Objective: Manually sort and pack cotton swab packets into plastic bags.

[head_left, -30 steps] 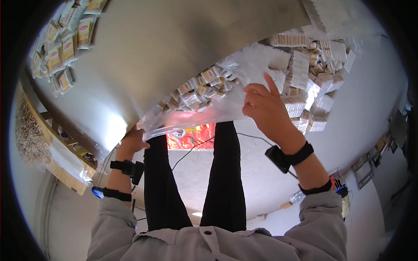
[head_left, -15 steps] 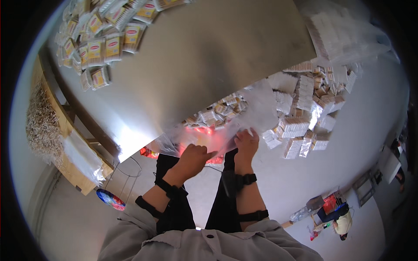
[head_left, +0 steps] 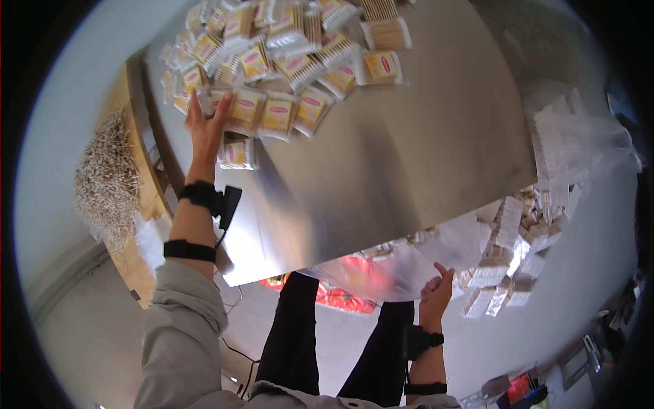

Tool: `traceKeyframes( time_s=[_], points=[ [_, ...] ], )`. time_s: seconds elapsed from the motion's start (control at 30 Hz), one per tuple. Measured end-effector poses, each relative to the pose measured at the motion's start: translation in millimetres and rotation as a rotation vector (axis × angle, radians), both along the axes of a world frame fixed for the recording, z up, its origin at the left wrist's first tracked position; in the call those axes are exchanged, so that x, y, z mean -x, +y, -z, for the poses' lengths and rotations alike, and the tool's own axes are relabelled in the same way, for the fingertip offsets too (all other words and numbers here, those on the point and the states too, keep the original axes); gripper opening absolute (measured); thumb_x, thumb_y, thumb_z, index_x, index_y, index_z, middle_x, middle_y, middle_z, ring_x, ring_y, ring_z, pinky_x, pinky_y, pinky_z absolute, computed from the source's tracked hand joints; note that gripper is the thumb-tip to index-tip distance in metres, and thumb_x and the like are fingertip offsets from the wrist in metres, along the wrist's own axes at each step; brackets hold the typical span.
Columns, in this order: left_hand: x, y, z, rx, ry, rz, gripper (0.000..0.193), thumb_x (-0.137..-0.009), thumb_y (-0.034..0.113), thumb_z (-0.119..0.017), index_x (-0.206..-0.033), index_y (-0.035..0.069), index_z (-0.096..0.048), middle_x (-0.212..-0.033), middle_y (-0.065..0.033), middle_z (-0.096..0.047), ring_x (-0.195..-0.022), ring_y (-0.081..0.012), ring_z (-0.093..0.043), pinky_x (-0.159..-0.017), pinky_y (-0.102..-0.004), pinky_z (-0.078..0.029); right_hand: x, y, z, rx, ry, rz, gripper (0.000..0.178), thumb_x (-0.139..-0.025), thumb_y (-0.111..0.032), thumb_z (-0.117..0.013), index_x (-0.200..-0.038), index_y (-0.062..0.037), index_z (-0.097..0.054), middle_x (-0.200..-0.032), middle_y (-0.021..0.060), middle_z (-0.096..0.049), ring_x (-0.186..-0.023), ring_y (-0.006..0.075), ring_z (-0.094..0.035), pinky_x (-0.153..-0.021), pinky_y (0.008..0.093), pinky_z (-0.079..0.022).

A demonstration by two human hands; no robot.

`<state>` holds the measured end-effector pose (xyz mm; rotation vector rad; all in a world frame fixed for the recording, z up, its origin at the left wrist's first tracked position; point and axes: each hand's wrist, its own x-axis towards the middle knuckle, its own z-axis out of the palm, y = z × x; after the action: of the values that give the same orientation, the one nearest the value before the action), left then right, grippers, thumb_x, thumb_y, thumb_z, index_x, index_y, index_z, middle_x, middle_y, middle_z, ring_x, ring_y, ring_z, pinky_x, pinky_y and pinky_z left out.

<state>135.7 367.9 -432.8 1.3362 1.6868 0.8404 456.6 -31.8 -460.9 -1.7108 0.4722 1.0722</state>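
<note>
Flat clear packs of wooden-stick cotton swabs (head_left: 277, 117) with yellow and red labels lie heaped at the far left of the metal table (head_left: 381, 177). My left hand (head_left: 206, 126) reaches over the table to the left end of the front row. Its thumb and fingers are spread beside the packs, gripping none of them. A single pack (head_left: 237, 154) lies nearer, right of that wrist. Below the table's near edge, a clear plastic bag (head_left: 395, 276) spreads above my legs. My right hand (head_left: 436, 293) is at the bag's right side, fingers curled on its edge.
On a wooden bench (head_left: 136, 150) at the left lies a pile of loose swabs (head_left: 105, 180). Bundled white packs (head_left: 504, 238) are stacked to the right of the table. More clear plastic bags (head_left: 579, 143) lie at its right edge. A red package (head_left: 347, 300) sits below the bag.
My left hand has left the plastic bag and stretched forward to the swab packs. My right hand has stayed by the bag. The view has shifted left, toward the heap.
</note>
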Motion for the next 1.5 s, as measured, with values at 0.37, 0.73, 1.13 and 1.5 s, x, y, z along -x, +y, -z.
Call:
traceKeyframes(
  time_s=[0.37,0.73,1.13,1.5],
  points=[
    [-155.9,-144.0,11.2,-0.426,0.601,0.459,0.074,-0.054,0.050,-0.076,-0.120,0.026,-0.051,-0.134,-0.0237,-0.027,-0.124,-0.0424,-0.026,-0.098,-0.0524,-0.027,-4.6,11.2,11.0,-0.054,-0.089,-0.196,0.058,-0.092,-0.049,-0.032,-0.118,0.0005,-0.049,-0.049,-0.0059,-0.028,-0.040,0.0036,-0.022,-0.038,0.0194,-0.016],
    [-204.9,-320.7,27.8,-0.056,0.048,1.026,0.046,-0.071,0.018,-0.067,-0.116,0.023,-0.055,-0.134,-0.0167,-0.033,-0.115,-0.0352,-0.044,-0.095,-0.0436,-0.037,-7.3,12.8,11.1,-0.169,-0.032,-0.162,0.061,-0.093,-0.049,-0.030,-0.125,0.0006,-0.043,-0.049,-0.0063,-0.028,-0.042,0.0031,-0.021,-0.040,0.0190,-0.017],
    [-190.8,-89.0,-29.7,-0.529,0.300,0.515,0.077,-0.060,0.033,-0.079,-0.127,0.017,-0.044,-0.129,-0.0216,-0.033,-0.121,-0.0374,-0.030,-0.098,-0.0442,-0.029,-18.2,6.6,0.9,-0.231,-0.063,-0.186,0.062,-0.092,-0.051,-0.030,-0.125,-0.0001,-0.043,-0.048,-0.0071,-0.025,-0.042,0.0028,-0.020,-0.039,0.0191,-0.015],
    [-239.9,-78.1,9.1,-0.439,0.730,0.700,0.074,-0.056,0.050,-0.072,-0.122,0.027,-0.048,-0.130,-0.0114,-0.033,-0.129,-0.0401,-0.014,-0.089,-0.0659,-0.027,-6.9,-4.3,-14.1,-0.123,-0.060,-0.094,0.059,-0.094,-0.046,-0.028,-0.116,0.0026,-0.052,-0.048,-0.0072,-0.026,-0.043,0.0029,-0.020,-0.042,0.0203,-0.014]
  ],
)
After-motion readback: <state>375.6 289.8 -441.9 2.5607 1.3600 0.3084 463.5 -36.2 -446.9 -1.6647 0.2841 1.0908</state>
